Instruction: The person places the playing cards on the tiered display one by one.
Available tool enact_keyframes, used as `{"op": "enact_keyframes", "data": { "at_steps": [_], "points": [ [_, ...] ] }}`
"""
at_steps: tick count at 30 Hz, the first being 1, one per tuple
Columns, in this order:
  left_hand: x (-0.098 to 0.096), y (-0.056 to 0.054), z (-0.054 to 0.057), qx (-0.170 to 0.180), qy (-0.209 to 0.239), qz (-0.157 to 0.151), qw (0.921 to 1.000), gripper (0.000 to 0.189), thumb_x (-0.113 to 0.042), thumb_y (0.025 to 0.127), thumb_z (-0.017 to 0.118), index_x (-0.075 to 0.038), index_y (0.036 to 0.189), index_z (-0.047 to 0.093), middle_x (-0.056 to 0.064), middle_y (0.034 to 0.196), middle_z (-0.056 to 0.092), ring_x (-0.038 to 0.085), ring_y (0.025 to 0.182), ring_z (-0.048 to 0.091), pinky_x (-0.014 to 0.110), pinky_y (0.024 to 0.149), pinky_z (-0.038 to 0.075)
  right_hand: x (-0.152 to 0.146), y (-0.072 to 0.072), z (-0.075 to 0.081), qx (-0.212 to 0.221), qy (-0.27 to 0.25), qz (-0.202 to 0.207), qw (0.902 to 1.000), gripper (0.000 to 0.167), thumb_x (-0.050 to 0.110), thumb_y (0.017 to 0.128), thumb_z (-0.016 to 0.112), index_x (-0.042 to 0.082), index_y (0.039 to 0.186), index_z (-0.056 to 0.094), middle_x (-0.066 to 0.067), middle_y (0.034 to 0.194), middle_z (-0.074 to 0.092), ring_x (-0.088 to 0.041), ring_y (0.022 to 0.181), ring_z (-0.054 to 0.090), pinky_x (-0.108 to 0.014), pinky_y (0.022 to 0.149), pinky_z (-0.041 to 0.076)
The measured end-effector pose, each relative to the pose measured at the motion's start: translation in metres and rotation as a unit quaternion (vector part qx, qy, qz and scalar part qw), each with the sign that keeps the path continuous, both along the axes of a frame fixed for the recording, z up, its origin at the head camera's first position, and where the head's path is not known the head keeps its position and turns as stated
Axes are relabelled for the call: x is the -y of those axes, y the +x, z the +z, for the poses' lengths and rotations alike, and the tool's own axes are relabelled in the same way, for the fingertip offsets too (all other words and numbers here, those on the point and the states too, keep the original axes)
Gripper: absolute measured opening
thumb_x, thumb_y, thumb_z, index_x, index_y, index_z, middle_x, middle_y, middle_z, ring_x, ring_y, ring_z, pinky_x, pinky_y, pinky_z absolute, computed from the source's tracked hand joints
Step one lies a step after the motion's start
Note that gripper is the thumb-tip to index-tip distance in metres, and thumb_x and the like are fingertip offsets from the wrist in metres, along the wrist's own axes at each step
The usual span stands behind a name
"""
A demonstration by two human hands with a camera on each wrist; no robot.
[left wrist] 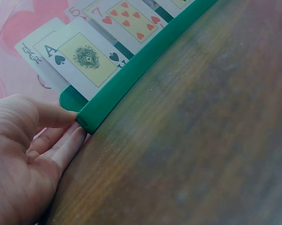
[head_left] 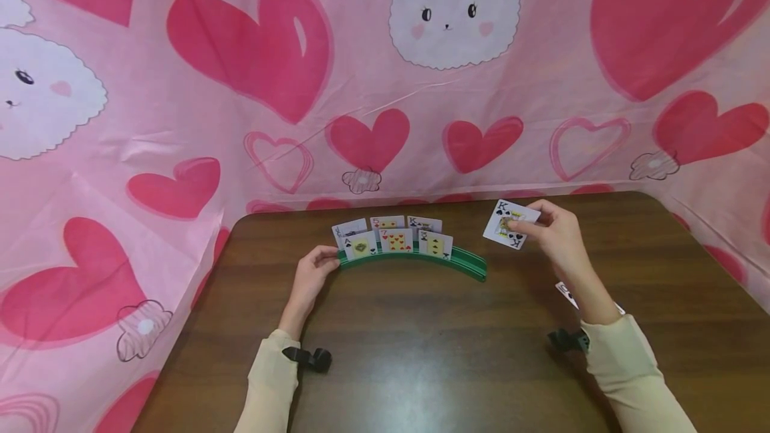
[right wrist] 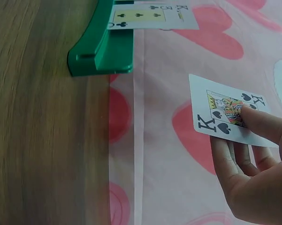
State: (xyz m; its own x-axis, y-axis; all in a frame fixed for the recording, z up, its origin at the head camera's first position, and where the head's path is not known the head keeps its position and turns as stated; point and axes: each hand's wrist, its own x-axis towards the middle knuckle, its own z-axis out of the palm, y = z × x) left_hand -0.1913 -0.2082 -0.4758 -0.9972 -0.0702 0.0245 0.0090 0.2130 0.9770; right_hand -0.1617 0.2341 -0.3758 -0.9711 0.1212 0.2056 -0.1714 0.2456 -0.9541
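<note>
A curved green card holder (head_left: 469,261) stands on the table with playing cards in two rows. In front are the ace of spades (left wrist: 87,58), the seven of hearts (left wrist: 126,21) and the three of clubs (right wrist: 140,17). Behind them rise a joker (left wrist: 30,51), a red five (head_left: 387,222) and a king (head_left: 424,223). My left hand (head_left: 314,271) grips the holder's left end between thumb and fingers. Off to the right of the holder, my right hand (head_left: 556,236) pinches a king of spades (right wrist: 227,112) in the air, thumb across its face.
A face-up card (head_left: 565,294) lies on the brown wooden table (head_left: 421,353), partly hidden under the right forearm. Pink heart-patterned cloth (head_left: 361,85) hangs behind the table. Black straps with small devices (head_left: 313,358) sit at both wrists.
</note>
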Motion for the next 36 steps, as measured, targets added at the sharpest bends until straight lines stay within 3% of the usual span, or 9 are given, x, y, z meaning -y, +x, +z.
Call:
{"op": "enact_keyframes", "data": {
  "at_steps": [6, 13, 19, 20, 24, 30, 36],
  "points": [
    [0.000, 0.000, 0.001, -0.005, 0.002, -0.002, 1.0000, 0.022, 0.005, 0.098, 0.063, 0.008, 0.120, 0.066, 0.022, 0.123, 0.066, 0.015, 0.101, 0.065, 0.017, 0.084, 0.049, 0.010, -0.003, -0.003, 0.013, -0.006, 0.011, 0.9998, 0.029, 0.011, 0.093, 0.077, -0.010, 0.104, 0.061, 0.013, 0.086, 0.068, -0.008, 0.077, 0.068, -0.023, 0.071, 0.058],
    [0.000, 0.000, 0.000, -0.010, 0.007, -0.003, 0.9999, 0.022, 0.007, 0.097, 0.062, 0.009, 0.119, 0.066, 0.022, 0.121, 0.067, 0.012, 0.099, 0.065, 0.017, 0.083, 0.049, 0.019, -0.009, -0.009, 0.021, -0.013, 0.020, 0.9995, 0.032, 0.008, 0.093, 0.076, -0.014, 0.108, 0.059, 0.007, 0.087, 0.068, -0.008, 0.075, 0.068, -0.024, 0.069, 0.058],
    [0.000, 0.000, 0.000, -0.010, 0.007, -0.005, 0.9999, 0.022, 0.005, 0.098, 0.063, 0.008, 0.120, 0.066, 0.022, 0.123, 0.066, 0.013, 0.100, 0.064, 0.016, 0.084, 0.049, 0.025, -0.012, -0.013, 0.027, -0.004, 0.020, 0.9994, 0.032, 0.009, 0.092, 0.077, -0.013, 0.107, 0.060, 0.005, 0.088, 0.069, -0.007, 0.075, 0.066, -0.024, 0.069, 0.058],
    [-0.001, 0.003, 0.004, -0.008, 0.006, -0.007, 0.9999, 0.023, 0.005, 0.098, 0.062, 0.008, 0.121, 0.066, 0.023, 0.124, 0.066, 0.014, 0.100, 0.064, 0.016, 0.084, 0.049, 0.026, -0.011, -0.014, 0.028, -0.005, 0.020, 0.9994, 0.032, 0.008, 0.092, 0.077, -0.013, 0.106, 0.059, 0.005, 0.087, 0.069, -0.007, 0.075, 0.067, -0.025, 0.069, 0.058],
    [0.000, 0.004, 0.006, 0.003, 0.007, -0.008, 0.9999, 0.024, 0.005, 0.099, 0.062, 0.009, 0.122, 0.065, 0.025, 0.127, 0.065, 0.015, 0.102, 0.064, 0.015, 0.084, 0.048, 0.031, -0.012, -0.018, 0.034, -0.008, 0.021, 0.9992, 0.031, 0.008, 0.091, 0.078, -0.013, 0.104, 0.059, 0.003, 0.085, 0.069, -0.008, 0.074, 0.067, -0.027, 0.069, 0.059],
    [0.000, 0.003, 0.001, -0.002, 0.004, -0.002, 1.0000, 0.023, 0.004, 0.099, 0.063, 0.007, 0.121, 0.066, 0.023, 0.126, 0.065, 0.021, 0.105, 0.064, 0.016, 0.085, 0.049, 0.036, -0.013, -0.023, 0.040, 0.006, 0.028, 0.9988, 0.031, 0.009, 0.092, 0.078, -0.012, 0.105, 0.060, -0.006, 0.090, 0.071, -0.008, 0.074, 0.066, -0.029, 0.069, 0.058],
    [-0.001, 0.003, 0.002, -0.005, 0.006, -0.003, 1.0000, 0.023, 0.004, 0.098, 0.062, 0.008, 0.121, 0.066, 0.024, 0.125, 0.066, 0.019, 0.103, 0.065, 0.016, 0.085, 0.049, 0.042, -0.015, -0.029, 0.036, 0.038, 0.022, 0.9984, 0.029, 0.010, 0.092, 0.078, -0.010, 0.104, 0.062, -0.017, 0.096, 0.073, -0.009, 0.076, 0.066, -0.021, 0.071, 0.054]
  ]
}}
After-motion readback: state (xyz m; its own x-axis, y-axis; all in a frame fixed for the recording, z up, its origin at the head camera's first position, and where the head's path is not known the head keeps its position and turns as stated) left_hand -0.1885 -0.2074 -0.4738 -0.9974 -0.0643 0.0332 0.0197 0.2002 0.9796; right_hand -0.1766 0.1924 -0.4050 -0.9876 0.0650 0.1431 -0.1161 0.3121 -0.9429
